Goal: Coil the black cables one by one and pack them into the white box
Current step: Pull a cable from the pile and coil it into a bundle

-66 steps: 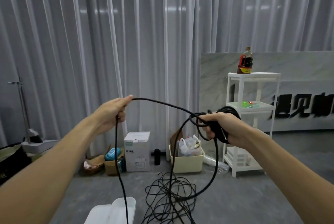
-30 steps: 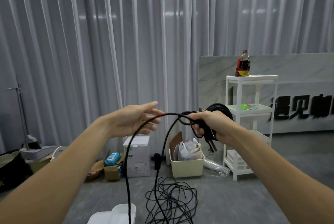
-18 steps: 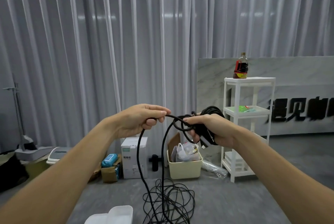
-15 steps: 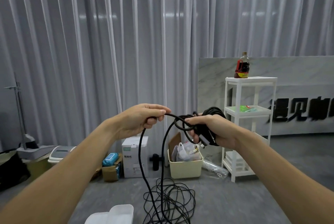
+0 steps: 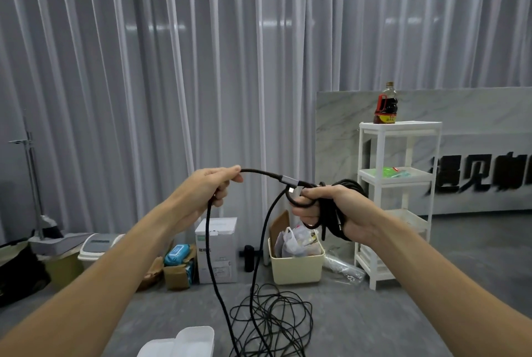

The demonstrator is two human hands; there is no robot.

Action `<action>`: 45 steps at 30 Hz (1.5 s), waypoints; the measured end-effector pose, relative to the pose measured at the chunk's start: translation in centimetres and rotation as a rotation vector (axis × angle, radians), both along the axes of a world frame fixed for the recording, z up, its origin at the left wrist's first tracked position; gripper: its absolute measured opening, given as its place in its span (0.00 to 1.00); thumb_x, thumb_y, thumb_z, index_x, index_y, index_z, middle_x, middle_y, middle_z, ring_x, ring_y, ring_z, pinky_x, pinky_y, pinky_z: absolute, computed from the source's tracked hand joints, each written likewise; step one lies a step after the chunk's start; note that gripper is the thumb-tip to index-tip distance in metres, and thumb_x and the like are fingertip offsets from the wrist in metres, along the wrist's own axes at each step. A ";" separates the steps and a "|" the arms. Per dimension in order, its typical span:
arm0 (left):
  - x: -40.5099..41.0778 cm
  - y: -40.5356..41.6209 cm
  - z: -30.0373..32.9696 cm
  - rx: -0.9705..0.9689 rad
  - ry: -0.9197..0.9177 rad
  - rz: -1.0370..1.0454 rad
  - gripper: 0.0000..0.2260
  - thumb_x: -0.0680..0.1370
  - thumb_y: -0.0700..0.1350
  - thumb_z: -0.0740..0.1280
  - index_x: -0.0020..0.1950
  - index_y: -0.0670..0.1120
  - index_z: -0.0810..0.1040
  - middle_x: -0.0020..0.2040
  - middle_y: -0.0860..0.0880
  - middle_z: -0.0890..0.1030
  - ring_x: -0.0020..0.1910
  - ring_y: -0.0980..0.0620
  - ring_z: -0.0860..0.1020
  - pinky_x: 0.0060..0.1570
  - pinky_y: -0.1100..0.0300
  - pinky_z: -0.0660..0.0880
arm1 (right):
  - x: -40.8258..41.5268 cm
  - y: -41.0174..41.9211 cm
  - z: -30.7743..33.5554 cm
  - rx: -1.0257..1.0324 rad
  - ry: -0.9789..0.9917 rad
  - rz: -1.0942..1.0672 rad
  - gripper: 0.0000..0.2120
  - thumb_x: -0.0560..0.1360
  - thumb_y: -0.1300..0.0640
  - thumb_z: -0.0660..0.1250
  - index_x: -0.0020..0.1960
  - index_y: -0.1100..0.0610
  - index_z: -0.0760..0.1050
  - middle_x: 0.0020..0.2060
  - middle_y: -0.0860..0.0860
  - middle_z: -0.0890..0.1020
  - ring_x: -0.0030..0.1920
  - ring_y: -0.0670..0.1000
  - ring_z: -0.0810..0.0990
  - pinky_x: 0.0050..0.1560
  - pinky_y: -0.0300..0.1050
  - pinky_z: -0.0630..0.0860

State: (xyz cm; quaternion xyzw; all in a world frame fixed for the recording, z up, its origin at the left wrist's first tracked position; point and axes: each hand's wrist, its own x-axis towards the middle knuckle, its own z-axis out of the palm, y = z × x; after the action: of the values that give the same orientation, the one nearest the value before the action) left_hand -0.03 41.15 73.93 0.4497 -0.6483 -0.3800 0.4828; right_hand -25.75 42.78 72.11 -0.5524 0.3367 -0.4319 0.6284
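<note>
My right hand [image 5: 334, 212] grips a bundle of coiled black cable [image 5: 342, 192] at chest height. A grey right-angle plug [image 5: 289, 182] lies just left of its fingers. My left hand [image 5: 208, 191] pinches the same cable a short way left of the plug, and the strand [image 5: 214, 264] hangs down from it to the floor. A loose tangle of black cables [image 5: 273, 319] lies on the grey floor below. The white box [image 5: 184, 343] shows at the bottom edge, partly cut off.
A white shelf rack [image 5: 398, 198] with a dark sauce bottle [image 5: 385, 104] on top stands at the right. A cream bin [image 5: 296, 266], a white carton [image 5: 217, 250] and small boxes line the curtain. A mop bucket [image 5: 54, 244] sits at the left.
My left hand came in from the far left to close beside my right hand, then took a new pinch on the cable; the grey plug now shows between both hands.
</note>
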 end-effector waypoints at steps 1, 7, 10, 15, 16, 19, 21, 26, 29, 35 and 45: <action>0.0 -0.1 -0.4 -0.005 0.083 -0.001 0.13 0.82 0.50 0.63 0.50 0.41 0.79 0.30 0.52 0.63 0.30 0.55 0.63 0.34 0.61 0.63 | 0.1 0.0 -0.1 0.017 -0.008 -0.041 0.15 0.80 0.64 0.59 0.37 0.61 0.76 0.38 0.58 0.78 0.37 0.53 0.77 0.43 0.42 0.72; 1.6 -0.7 -1.6 -0.001 0.407 0.019 0.13 0.84 0.48 0.58 0.44 0.44 0.73 0.29 0.53 0.63 0.29 0.55 0.61 0.30 0.62 0.60 | -0.4 -0.4 -1.1 0.040 0.038 -0.250 0.11 0.80 0.66 0.63 0.44 0.70 0.80 0.38 0.61 0.84 0.35 0.54 0.85 0.36 0.41 0.79; 1.4 -1.0 -3.7 0.102 -0.073 0.094 0.13 0.85 0.47 0.58 0.52 0.40 0.78 0.32 0.51 0.69 0.31 0.54 0.67 0.34 0.61 0.66 | -0.5 -0.2 -1.3 0.057 0.001 -0.174 0.09 0.80 0.65 0.63 0.49 0.70 0.79 0.34 0.58 0.83 0.33 0.52 0.83 0.37 0.40 0.78; -0.3 -1.1 -6.1 0.177 -0.352 0.060 0.13 0.84 0.55 0.58 0.60 0.49 0.77 0.52 0.50 0.79 0.45 0.55 0.79 0.42 0.62 0.77 | 0.5 -0.2 -1.5 0.043 0.024 -0.098 0.09 0.80 0.64 0.65 0.44 0.66 0.80 0.41 0.58 0.85 0.37 0.53 0.85 0.40 0.41 0.81; -1.0 -1.0 -6.0 0.180 -0.372 0.044 0.16 0.83 0.58 0.57 0.64 0.50 0.75 0.57 0.51 0.78 0.51 0.55 0.79 0.47 0.61 0.78 | 0.7 -0.1 -1.4 0.036 0.049 -0.095 0.09 0.80 0.64 0.65 0.45 0.66 0.81 0.41 0.58 0.86 0.38 0.53 0.86 0.42 0.42 0.81; -3.0 -0.5 -5.1 0.202 -0.284 -0.123 0.24 0.81 0.66 0.54 0.71 0.55 0.71 0.64 0.55 0.77 0.61 0.56 0.77 0.62 0.55 0.75 | 1.5 0.2 -1.1 0.031 0.081 -0.078 0.10 0.80 0.63 0.65 0.43 0.66 0.82 0.40 0.58 0.86 0.39 0.52 0.85 0.45 0.41 0.81; -4.0 -0.1 -4.2 0.207 -0.214 -0.216 0.24 0.80 0.68 0.54 0.69 0.57 0.74 0.62 0.56 0.80 0.60 0.56 0.79 0.62 0.54 0.74 | 2.0 0.4 -0.8 0.029 0.076 -0.063 0.12 0.79 0.62 0.66 0.40 0.63 0.84 0.41 0.58 0.85 0.41 0.54 0.85 0.48 0.43 0.79; -5.2 0.2 -3.0 0.145 -0.222 -0.153 0.20 0.81 0.63 0.59 0.59 0.50 0.79 0.45 0.49 0.76 0.44 0.55 0.77 0.52 0.58 0.79 | 1.6 0.5 -0.6 0.033 0.044 -0.043 0.11 0.81 0.59 0.65 0.45 0.61 0.83 0.40 0.55 0.83 0.42 0.54 0.85 0.57 0.48 0.76; -5.0 0.0 -2.8 0.060 -0.185 -0.122 0.13 0.80 0.56 0.65 0.57 0.49 0.80 0.35 0.55 0.72 0.35 0.57 0.69 0.41 0.63 0.72 | 1.3 0.4 -0.6 0.050 0.014 -0.051 0.12 0.83 0.54 0.62 0.50 0.62 0.79 0.41 0.56 0.84 0.43 0.55 0.86 0.53 0.48 0.79; -5.6 -0.1 -2.5 -0.093 -0.074 -0.047 0.05 0.76 0.42 0.73 0.50 0.44 0.81 0.27 0.60 0.75 0.25 0.63 0.69 0.34 0.67 0.65 | 1.1 0.2 -0.7 0.133 -0.063 -0.106 0.11 0.82 0.59 0.63 0.57 0.66 0.78 0.42 0.58 0.84 0.43 0.55 0.85 0.49 0.46 0.83; -5.2 0.3 -1.6 0.102 -0.009 -0.104 0.06 0.76 0.45 0.72 0.52 0.46 0.82 0.28 0.53 0.62 0.26 0.55 0.58 0.28 0.61 0.54 | 0.4 0.5 -0.3 0.041 -0.003 -0.015 0.10 0.81 0.58 0.65 0.55 0.64 0.80 0.45 0.59 0.84 0.44 0.53 0.84 0.44 0.42 0.79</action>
State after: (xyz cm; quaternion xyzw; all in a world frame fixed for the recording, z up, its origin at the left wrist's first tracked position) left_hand -5.24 41.45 72.32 0.4412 -0.6527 -0.4351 0.4359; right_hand -25.39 43.28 71.79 -0.5363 0.3484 -0.4305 0.6369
